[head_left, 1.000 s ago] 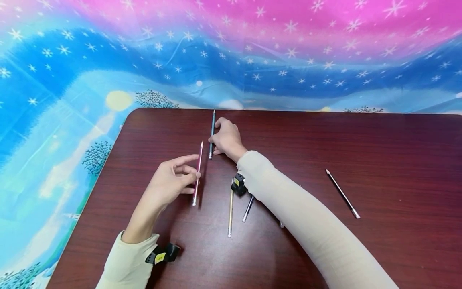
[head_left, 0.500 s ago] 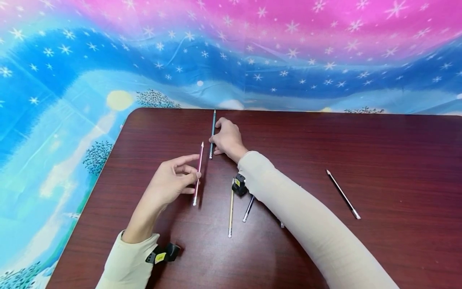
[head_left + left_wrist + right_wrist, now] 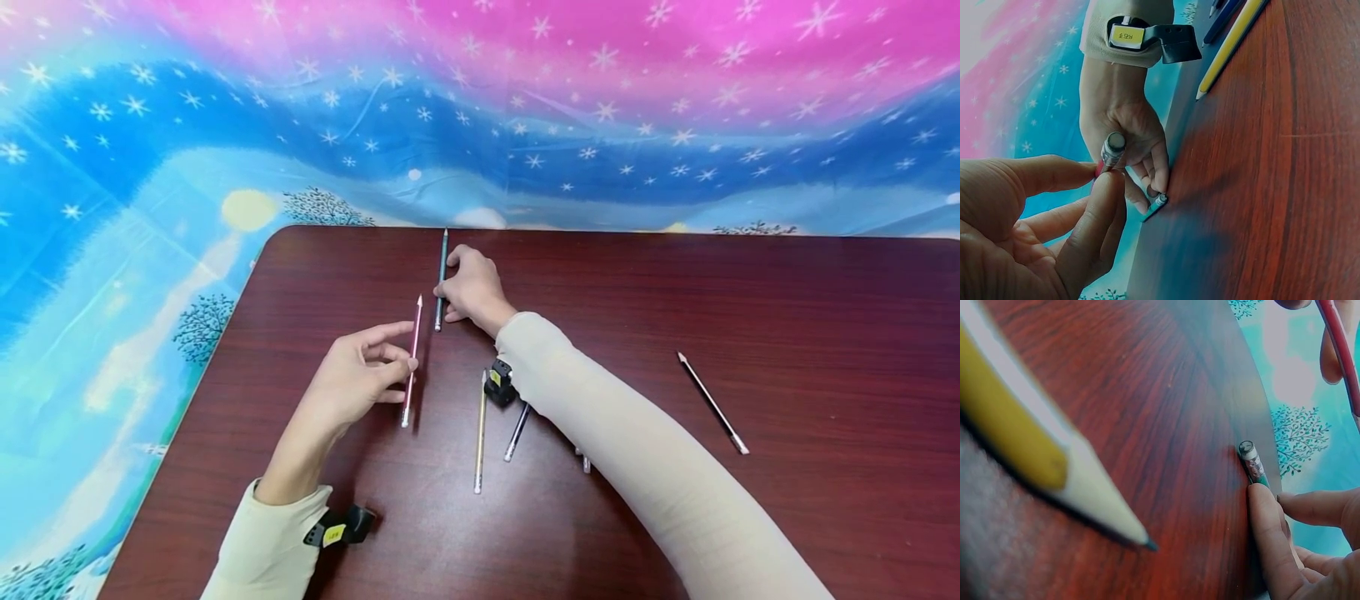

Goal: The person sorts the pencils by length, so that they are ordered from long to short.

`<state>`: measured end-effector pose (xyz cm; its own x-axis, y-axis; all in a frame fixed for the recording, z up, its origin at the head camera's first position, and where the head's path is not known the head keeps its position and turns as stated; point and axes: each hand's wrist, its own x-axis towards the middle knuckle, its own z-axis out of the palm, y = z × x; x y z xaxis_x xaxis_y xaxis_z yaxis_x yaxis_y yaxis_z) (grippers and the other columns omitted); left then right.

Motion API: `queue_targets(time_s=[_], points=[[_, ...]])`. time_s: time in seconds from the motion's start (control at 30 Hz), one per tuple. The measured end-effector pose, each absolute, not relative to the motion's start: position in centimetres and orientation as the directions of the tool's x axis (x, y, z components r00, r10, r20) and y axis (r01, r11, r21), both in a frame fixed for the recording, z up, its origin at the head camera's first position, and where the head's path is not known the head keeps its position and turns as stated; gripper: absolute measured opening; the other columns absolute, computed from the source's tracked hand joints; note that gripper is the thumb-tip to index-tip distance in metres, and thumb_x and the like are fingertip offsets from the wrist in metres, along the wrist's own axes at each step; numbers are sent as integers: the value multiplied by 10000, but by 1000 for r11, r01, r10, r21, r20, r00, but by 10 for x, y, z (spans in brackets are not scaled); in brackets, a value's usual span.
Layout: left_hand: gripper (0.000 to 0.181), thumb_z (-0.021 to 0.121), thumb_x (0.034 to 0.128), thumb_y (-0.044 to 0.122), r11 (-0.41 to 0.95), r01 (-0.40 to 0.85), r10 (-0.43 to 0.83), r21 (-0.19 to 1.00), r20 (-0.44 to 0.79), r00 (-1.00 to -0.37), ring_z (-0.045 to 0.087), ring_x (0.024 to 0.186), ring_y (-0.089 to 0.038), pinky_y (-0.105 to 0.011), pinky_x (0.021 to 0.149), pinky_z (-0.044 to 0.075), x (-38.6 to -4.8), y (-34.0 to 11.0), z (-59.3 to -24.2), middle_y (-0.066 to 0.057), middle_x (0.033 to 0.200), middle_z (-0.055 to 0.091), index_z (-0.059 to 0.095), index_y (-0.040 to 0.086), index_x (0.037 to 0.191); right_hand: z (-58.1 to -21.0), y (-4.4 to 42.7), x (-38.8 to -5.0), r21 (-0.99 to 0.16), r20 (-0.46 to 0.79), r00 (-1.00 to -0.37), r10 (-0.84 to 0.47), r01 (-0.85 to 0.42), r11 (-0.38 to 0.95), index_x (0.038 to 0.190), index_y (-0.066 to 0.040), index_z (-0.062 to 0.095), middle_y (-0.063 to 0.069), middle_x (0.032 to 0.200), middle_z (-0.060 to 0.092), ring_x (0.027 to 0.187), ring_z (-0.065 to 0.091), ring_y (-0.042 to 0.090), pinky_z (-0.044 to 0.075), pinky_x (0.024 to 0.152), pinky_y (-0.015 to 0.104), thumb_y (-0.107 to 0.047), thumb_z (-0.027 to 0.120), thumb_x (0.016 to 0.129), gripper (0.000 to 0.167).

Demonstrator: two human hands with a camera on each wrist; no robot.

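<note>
Left hand: pinches the red pencil, raised over the surface, left of centre
Right hand: pinches the green pencil by the far edge
Yellow pencil: lies nearer, beside the dark blue pencil

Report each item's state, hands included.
Left fingers, pinching red pencil
Right fingers, pinching green pencil
Red pencil, seemingly raised
Green pencil, seemingly on table, far edge
Yellow pencil, lying sharpened
Blue pencil, lying, partly hidden by right sleeve
Black pencil, lying apart
Whitish end, rest hidden
</note>
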<state>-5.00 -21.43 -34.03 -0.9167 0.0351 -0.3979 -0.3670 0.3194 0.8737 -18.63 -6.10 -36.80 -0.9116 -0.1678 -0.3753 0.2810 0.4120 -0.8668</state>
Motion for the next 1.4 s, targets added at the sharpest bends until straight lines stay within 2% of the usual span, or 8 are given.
queue_targets(time_s=[0.5, 1.0, 1.23, 1.4], points=[[558, 622, 991, 26, 323, -360, 44, 875, -394, -918, 741, 1016, -179, -316, 752, 660, -51, -215, -340, -177, 1072, 722, 524, 97, 1536, -369, -60, -187, -860, -366, -916, -161, 267, 435, 1323, -52, 564, 148, 874, 645, 480, 606, 141, 621, 518, 291, 46, 749, 913, 460], [568, 604, 992, 10, 325, -360, 46, 875, -395, -917, 734, 1035, -195, -319, 752, 661, -52, -215, -338, -153, 1042, 714, 509, 97, 1545, -367, -57, -185, -872, -348, -922, -171, 251, 421, 1321, -32, 566, 188, 975, 667, 499, 608, 146, 627, 534, 294, 47, 752, 911, 457], [567, 600, 994, 16, 331, -364, 38, 871, -398, -917, 720, 960, -163, -322, 755, 661, -53, -217, -339, -189, 1088, 719, 509, 101, 1547, -366, -54, -184, -884, -366, -908, -205, 270, 381, 1361, -32, 547, 203, 1042, 662, 516, 605, 165, 632, 546, 306, 34, 741, 932, 475], [565, 604, 1002, 32, 336, -372, 33, 865, -406, -913, 719, 939, -161, -320, 762, 661, -52, -221, -340, -192, 1112, 724, 506, 112, 1552, -366, -53, -183, -898, -373, -895, -245, 283, 336, 1375, -13, 536, 168, 967, 652, 521, 608, 166, 645, 575, 327, 32, 730, 939, 479]])
